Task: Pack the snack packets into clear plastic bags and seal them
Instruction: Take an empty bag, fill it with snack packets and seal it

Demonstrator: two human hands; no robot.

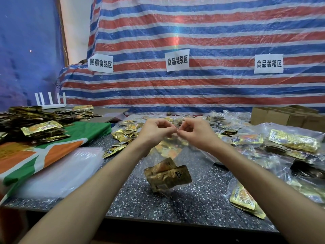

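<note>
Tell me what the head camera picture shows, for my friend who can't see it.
The left hand and right hand pinch the top edge of a clear plastic bag above a speckled table, gold snack packets hanging in its bottom. Heaps of loose packets lie on the left and filled bags on the right, before a striped tarp.

A dark speckled stone tabletop lies below the fingers. Left of them rest a stack of flat clear plastic bags and a green, orange and white cloth. Just beyond them lie loose gold foil snack packets. To their right are packet-filled clear bags and a brown cardboard box.
</note>
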